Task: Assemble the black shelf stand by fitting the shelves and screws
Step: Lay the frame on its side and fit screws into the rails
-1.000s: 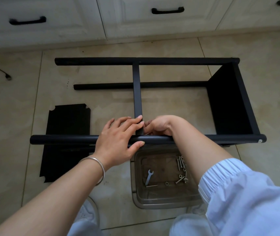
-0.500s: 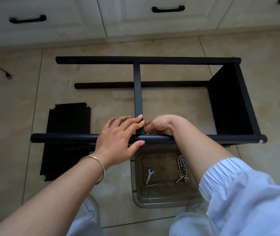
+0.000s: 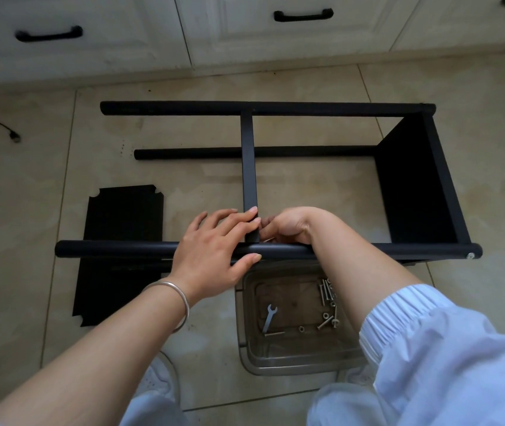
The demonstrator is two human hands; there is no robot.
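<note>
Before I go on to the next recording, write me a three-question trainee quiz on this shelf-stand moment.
1. True or false: the spanner lies inside the clear tray.
2. Which hand has its thumb under the near pole? A) left hand B) right hand C) neither
3. Fill in: the loose shelf panel lies flat on the ____, partly under the near pole.

Key:
1. True; it lies left of the screws.
2. A; its fingers rest on the middle shelf at the joint.
3. Floor.
</note>
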